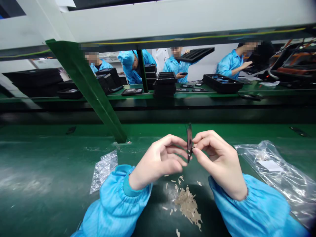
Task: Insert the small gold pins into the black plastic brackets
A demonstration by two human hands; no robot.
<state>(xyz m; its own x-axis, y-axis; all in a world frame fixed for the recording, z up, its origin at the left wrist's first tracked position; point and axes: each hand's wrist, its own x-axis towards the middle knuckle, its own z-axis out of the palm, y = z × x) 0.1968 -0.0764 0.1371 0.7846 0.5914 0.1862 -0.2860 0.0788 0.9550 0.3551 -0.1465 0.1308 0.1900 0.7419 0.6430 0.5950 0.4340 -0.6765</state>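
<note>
A thin dark panel (189, 141), perhaps a phone part, stands nearly edge-on to me above the bench. My left hand (164, 156) grips it from the left, fingers on its face and thumb near its lower end. On the other side, my right hand (216, 158) has thumb and fingertips pinched together against the panel. A tiny dark bit shows at those fingertips, too small to name. Below the hands lies a loose pile of small beige strips (189, 204), with several strays scattered around it on the green bench (49, 184).
A clear plastic bag (103, 169) lies left of my left sleeve; a larger one with a white label (271, 165) lies at right. A slanted green post (86, 89) rises at left. Beyond, several co-workers in blue handle black trays (222, 84) and devices.
</note>
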